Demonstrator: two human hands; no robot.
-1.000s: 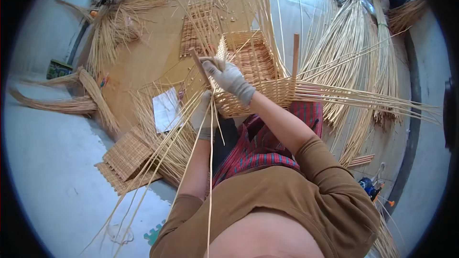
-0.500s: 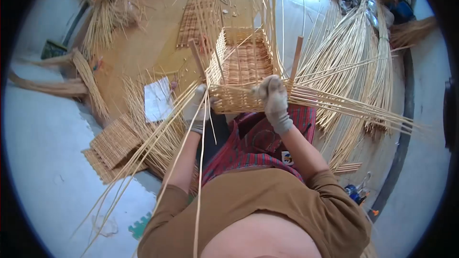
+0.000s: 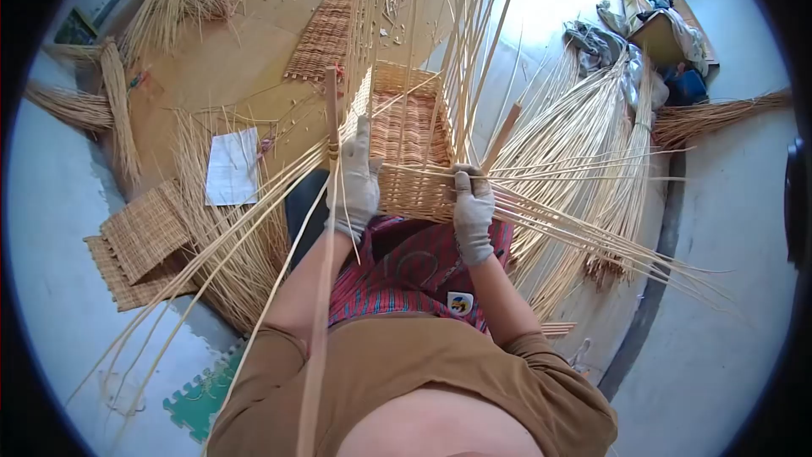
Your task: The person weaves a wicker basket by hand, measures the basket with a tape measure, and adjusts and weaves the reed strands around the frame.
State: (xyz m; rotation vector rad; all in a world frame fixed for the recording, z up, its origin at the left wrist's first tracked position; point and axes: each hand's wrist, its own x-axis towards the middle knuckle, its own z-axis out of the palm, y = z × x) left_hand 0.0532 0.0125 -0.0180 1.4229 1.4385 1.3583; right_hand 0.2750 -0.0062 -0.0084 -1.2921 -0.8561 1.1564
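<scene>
A half-woven wicker basket point(image 3: 414, 190) is held in front of me, its long weaving rods standing up from the far walls and others fanning out sideways. My left hand point(image 3: 355, 190), in a pale glove, grips the basket's near left corner, with its thumb pointing up along the side wall. The fingers behind the wall are hidden. At the near right corner, my gloved right hand point(image 3: 472, 216) is closed on the basket's rim, thumb on the near side. Flat wooden sticks rise at both corners: the left stick point(image 3: 331, 110) and the right stick point(image 3: 502, 137).
Bundles of pale rods point(image 3: 584, 152) lie to the right, near a darker bundle point(image 3: 719, 118). Woven panels point(image 3: 145, 233) are stacked at left, beside a white paper sheet point(image 3: 232, 167). Another woven panel point(image 3: 321, 38) lies ahead. A green foam mat point(image 3: 203, 398) is at lower left.
My left hand has come up around the left corner, its thumb now showing along the side. The right hand has shifted from the front wall's top to the right corner. The view has shifted too.
</scene>
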